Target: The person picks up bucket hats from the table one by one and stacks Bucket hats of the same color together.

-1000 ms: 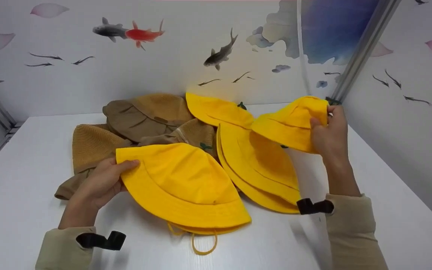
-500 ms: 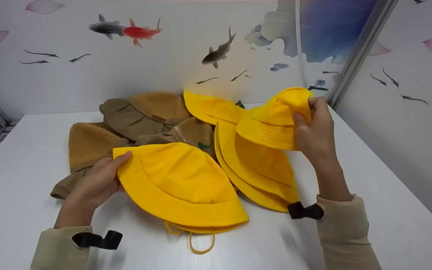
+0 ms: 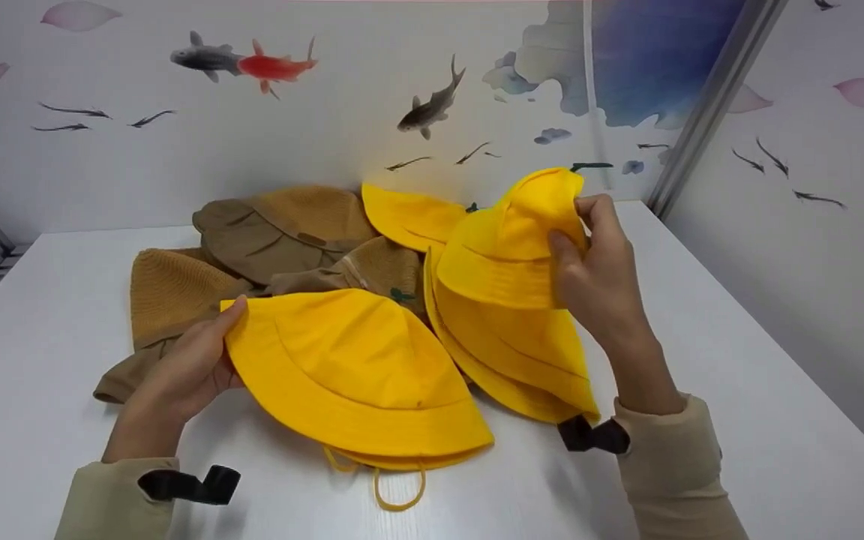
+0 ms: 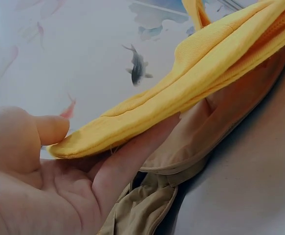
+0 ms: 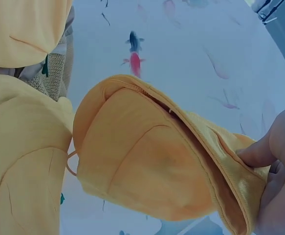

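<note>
In the head view my left hand (image 3: 188,375) grips the left end of a yellow bucket hat's brim. The thumb lies on top and the fingers reach under, as the left wrist view shows. This hat (image 3: 372,367) lies folded flat, its brim toward me and a cord loop (image 3: 400,495) hanging below. My right hand (image 3: 603,274) pinches a smaller-looking yellow hat (image 3: 503,247) by its side, raised in front of other yellow hats. A green sprout (image 3: 592,166) sticks out from its crown. In the right wrist view this hat's brim opening (image 5: 196,142) shows.
More yellow hats (image 3: 544,360) lie nested behind, with another yellow hat (image 3: 409,217) against the back wall. Several brown hats with knitted parts (image 3: 319,210) are piled at left on the white table (image 3: 709,337). Fish-patterned panels (image 3: 349,112) enclose the back and sides.
My right hand has moved left with its yellow hat, which now overlaps the nested hats more. The left thumb has slid back toward the brim's edge; the left hat stays almost where it was.
</note>
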A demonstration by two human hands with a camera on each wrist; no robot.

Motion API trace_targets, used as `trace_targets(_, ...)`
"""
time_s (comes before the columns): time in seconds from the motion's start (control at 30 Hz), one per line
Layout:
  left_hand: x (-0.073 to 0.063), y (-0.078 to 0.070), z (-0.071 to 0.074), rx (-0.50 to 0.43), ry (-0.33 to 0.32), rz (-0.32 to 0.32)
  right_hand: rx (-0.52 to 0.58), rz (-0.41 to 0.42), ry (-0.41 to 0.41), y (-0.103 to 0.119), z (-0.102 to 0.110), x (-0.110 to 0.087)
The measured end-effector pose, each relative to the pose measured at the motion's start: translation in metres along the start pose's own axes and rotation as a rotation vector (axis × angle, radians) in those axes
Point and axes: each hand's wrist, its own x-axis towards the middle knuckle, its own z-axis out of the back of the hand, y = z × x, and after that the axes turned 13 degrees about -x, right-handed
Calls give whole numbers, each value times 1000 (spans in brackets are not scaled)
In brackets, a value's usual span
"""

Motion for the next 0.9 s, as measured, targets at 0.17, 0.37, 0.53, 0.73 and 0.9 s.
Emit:
trace_targets(0.17,0,2,0,-15,9,-37,55,53,31,9,-7,-4)
trace_targets(0.37,1,5,4,-49,42,-51,90,113,107,19,-25,-12)
trace_targets(0.53,2,6,5,-66,50,-46,159,172,100,30,-35,-21)
trace_targets(0.73,3,5,5,-68,57,-42,282,269,92,42,-43,-33)
trace_targets(0.9,4,7,6,-82,73,-37,394,352,149,49,-58,-46)
